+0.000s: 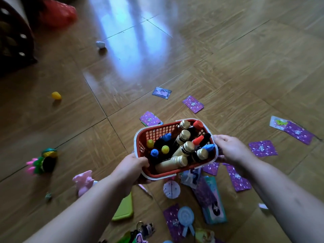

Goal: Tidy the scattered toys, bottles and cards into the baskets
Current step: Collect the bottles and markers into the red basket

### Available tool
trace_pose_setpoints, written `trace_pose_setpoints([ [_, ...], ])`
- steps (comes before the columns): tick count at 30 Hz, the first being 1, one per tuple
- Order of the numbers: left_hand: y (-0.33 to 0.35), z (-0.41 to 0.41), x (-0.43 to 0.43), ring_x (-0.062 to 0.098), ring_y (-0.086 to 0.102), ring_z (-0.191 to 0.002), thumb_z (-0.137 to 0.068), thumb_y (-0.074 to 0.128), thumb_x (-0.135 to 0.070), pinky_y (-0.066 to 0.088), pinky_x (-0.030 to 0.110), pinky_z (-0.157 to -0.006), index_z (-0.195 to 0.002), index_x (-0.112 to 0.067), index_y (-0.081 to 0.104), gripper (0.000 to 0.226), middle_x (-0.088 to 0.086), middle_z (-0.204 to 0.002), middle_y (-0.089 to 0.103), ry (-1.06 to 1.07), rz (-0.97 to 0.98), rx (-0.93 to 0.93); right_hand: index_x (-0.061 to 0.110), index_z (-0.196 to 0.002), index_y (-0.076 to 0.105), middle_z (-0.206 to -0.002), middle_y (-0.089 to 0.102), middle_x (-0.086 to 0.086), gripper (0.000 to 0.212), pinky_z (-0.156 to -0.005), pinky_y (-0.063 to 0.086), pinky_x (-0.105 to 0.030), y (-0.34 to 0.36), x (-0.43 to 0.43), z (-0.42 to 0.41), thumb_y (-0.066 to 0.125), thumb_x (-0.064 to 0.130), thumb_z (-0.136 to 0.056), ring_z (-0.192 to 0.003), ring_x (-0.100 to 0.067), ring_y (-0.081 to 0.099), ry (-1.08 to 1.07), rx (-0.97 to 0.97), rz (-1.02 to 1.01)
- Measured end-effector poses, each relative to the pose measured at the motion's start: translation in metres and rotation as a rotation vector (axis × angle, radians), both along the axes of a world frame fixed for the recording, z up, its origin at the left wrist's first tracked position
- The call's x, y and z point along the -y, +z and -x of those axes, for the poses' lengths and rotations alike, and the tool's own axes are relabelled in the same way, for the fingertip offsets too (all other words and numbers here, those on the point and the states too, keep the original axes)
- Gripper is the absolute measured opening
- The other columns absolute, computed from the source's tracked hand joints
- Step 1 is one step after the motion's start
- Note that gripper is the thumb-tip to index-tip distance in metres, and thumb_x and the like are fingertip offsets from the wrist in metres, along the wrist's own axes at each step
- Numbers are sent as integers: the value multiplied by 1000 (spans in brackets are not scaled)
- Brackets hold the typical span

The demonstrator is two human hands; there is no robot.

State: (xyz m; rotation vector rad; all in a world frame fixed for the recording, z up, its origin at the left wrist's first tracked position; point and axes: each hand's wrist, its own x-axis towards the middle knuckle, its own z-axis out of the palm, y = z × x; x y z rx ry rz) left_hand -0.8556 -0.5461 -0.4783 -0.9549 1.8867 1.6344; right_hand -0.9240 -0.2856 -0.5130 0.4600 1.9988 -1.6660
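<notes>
A red plastic mesh basket (154,132) with a white rim holds cream bottles (166,165) capped in gold, red, blue and yellow; purple white-speckled cards (263,148) and a pink toy figure (83,181) dot the brown wood-grain tile floor (228,58).

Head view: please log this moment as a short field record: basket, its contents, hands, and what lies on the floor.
basket: red basket with a white rim, held above the floor
contents: bottles with gold, red, blue and yellow caps
left: left hand grips the near left corner
right: right hand grips the right end
scattered: purple cards, yellow toy, pink toy, green case
task state: bottles in the basket; cards and toys not yet
</notes>
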Motion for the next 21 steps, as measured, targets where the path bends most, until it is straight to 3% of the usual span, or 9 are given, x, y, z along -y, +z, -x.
trace_pose_setpoints([
  [6, -17, 49, -16, 22, 65, -58, -91, 44, 1, 53, 26, -46, -101, -8, 57, 19, 15, -78, 66, -56, -92, -10, 13, -94, 63, -84, 67, -9, 17, -54, 50, -26, -8, -20, 35, 48, 18, -100, -62, -12, 62, -125, -45, 33],
  [10, -28, 80, -26, 18, 63, -52, -97, 48, -5, 50, 23, -42, -96, -14, 58, 14, 11, -76, 65, -53, -40, -54, 14, -93, 63, -83, 67, -7, 17, -44, 51, -21, -17, -26, 50, 47, 13, -101, -54, -3, 64, -191, -127, 11],
  [16, -28, 110, -27, 13, 62, -56, -100, 52, -21, 53, 21, -49, -95, -19, 59, 9, 7, -80, 67, -72, -50, -97, 18, -88, 64, -83, 68, -5, 19, -48, 52, -23, -18, -28, 71, 49, 17, -100, -61, -10, 63, -270, -211, -1],
  [21, -32, 116, -23, 16, 62, -62, -99, 53, -14, 55, 26, -55, -101, -16, 58, 6, 10, -84, 67, -82, -49, -84, 19, -88, 64, -87, 70, -10, 19, -53, 53, -28, -28, -24, 76, 49, 18, -100, -65, -16, 64, -275, -201, -26],
])
